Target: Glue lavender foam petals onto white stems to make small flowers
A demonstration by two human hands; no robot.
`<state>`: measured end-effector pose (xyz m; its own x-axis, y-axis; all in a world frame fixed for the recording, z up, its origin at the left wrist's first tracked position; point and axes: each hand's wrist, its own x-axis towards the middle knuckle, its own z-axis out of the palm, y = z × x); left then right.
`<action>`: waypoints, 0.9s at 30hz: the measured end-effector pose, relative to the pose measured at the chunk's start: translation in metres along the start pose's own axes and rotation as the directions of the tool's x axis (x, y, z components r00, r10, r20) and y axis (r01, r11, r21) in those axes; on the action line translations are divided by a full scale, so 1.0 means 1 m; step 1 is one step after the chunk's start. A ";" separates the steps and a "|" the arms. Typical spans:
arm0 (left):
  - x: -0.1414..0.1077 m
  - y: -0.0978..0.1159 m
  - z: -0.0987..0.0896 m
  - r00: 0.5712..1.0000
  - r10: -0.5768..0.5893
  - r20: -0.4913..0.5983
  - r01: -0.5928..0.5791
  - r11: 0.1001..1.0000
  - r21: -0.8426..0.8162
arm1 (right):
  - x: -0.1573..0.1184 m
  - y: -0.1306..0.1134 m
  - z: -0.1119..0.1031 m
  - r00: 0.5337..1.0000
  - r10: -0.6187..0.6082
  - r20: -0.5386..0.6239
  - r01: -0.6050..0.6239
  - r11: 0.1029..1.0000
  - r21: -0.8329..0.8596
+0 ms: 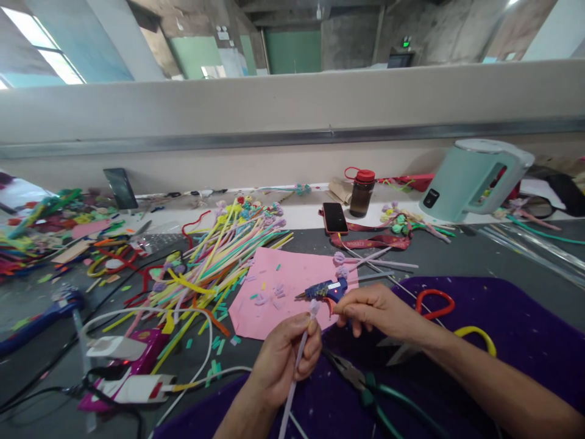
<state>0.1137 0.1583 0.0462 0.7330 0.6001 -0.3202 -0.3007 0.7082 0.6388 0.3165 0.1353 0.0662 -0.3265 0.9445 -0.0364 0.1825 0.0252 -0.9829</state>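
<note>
Seen from the wearer's head, the left hand (287, 356) rises from the bottom edge, palm turned inward, thumb and curled fingers pinching a slanting lilac stem (289, 405) just below its small pale tip (314, 306). The right arm (484, 372) stretches in from the lower right; its right hand (381, 311) has bent fingers, thumb and forefinger close together beside the orange trigger of a blue glue gun (326, 288) over a pink sheet (249, 317). Whether they grip anything, I cannot tell.

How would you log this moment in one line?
left hand: holds lilac stem; right hand: at glue gun, grip unclear; pliers: nearby
</note>
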 end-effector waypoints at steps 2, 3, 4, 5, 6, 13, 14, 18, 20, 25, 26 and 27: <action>0.000 -0.001 -0.001 1.000 -0.001 0.003 0.001 1.000 -0.002 | -0.001 -0.002 0.001 1.000 -0.004 0.002 0.004 1.000 0.002; 0.000 -0.001 -0.001 1.000 0.000 0.006 0.000 1.000 -0.003 | -0.001 -0.002 0.002 1.000 -0.005 -0.005 0.005 1.000 0.000; 0.000 -0.001 -0.001 1.000 0.000 0.011 0.000 1.000 -0.003 | -0.002 -0.002 0.002 1.000 0.000 -0.016 0.000 1.000 -0.004; 0.000 -0.001 -0.001 1.000 0.001 0.014 -0.001 1.000 -0.003 | -0.002 -0.001 0.002 1.000 0.015 -0.027 -0.015 1.000 -0.005; -0.001 -0.002 -0.001 1.000 0.000 0.018 0.000 1.000 -0.002 | -0.002 -0.001 0.003 0.999 0.037 -0.037 -0.037 0.999 -0.003; 0.000 -0.002 -0.001 1.000 0.010 0.015 -0.010 1.000 0.013 | -0.002 0.005 0.002 0.991 -0.003 -0.133 0.000 1.000 -0.024; 0.000 -0.002 -0.001 1.000 0.008 0.014 -0.009 1.000 0.018 | -0.001 0.005 0.001 0.988 -0.020 -0.156 0.015 0.999 -0.032; 0.000 -0.004 -0.002 0.999 0.031 -0.038 -0.028 0.997 0.076 | 0.002 0.003 -0.011 0.940 -0.021 -0.341 0.035 0.999 0.036; 0.000 -0.006 -0.003 0.995 0.059 -0.085 -0.047 0.989 0.141 | 0.004 0.002 -0.022 0.877 -0.048 -0.477 0.105 0.990 0.094; 0.000 -0.007 -0.005 0.983 0.105 -0.153 -0.068 0.970 0.234 | 0.003 -0.002 -0.054 0.694 -0.141 -0.706 0.355 0.920 0.164; 0.000 -0.007 -0.004 0.982 0.104 -0.160 -0.064 0.969 0.240 | 0.002 -0.003 -0.058 0.684 -0.148 -0.714 0.383 0.906 0.179; 0.000 -0.007 -0.004 0.981 0.100 -0.168 -0.057 0.968 0.244 | 0.002 -0.003 -0.060 0.694 -0.141 -0.706 0.393 0.896 0.208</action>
<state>0.1132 0.1549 0.0393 0.5863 0.7220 -0.3674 -0.1839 0.5603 0.8076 0.3711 0.1570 0.0803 0.4025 0.8832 0.2405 -0.1575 0.3257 -0.9323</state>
